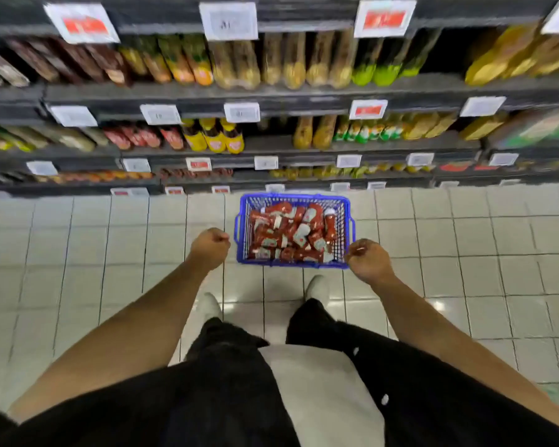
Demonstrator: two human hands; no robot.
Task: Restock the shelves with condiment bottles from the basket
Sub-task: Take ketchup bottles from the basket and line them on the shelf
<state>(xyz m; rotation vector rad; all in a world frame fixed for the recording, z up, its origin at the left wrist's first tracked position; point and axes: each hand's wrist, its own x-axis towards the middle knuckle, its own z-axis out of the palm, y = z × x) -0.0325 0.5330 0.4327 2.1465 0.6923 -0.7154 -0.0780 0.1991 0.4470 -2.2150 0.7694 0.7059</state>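
Note:
A blue plastic basket (pixel 243 221) sits on the tiled floor in front of the shelves, filled with several red condiment bottles (pixel 291 233) lying jumbled. My left hand (pixel 209 248) hangs as a closed fist just left of the basket, holding nothing. At the basket's near right corner my right hand (pixel 370 258) is also a closed fist with nothing in it. Dark shelves (pixel 271 91) rise ahead, stocked with bottles and packets. A row of similar red bottles (pixel 142 137) stands on the second shelf at left.
Yellow-capped bottles (pixel 215 137) stand next to the red ones, with a dark gap to their right. White price tags (pixel 242 111) hang on the shelf edges. My shoes (pixel 317 287) stand right behind the basket on pale floor tiles (pixel 78 253).

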